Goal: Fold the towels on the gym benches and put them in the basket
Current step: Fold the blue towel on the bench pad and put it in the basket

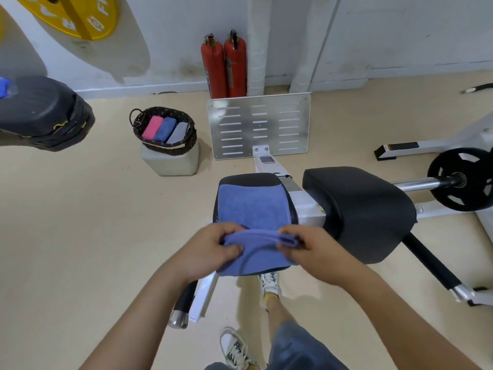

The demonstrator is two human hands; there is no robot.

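Nearest: small black padded bench seat (250,180) carrying blue terry towel (253,206), towel lying spread across pad, near end lifted off pad in fold. Just beside, on right: larger black padded bench (357,209) sitting on white frame (310,209). Beige floor (80,222) bearing pale squarish block (170,162); dark woven oval basket (173,148) sitting on block. Two red fire extinguishers (214,68) standing on floor by wall.

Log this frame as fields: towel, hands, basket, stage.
towel: blue towel spread on bench pad, near edge lifted
left hand: pinches the near edge, left side
right hand: pinches the near edge, right side
basket: on pale block; holds pink towel, second blue towel, grey towel
stage: fold under way, not yet in basket
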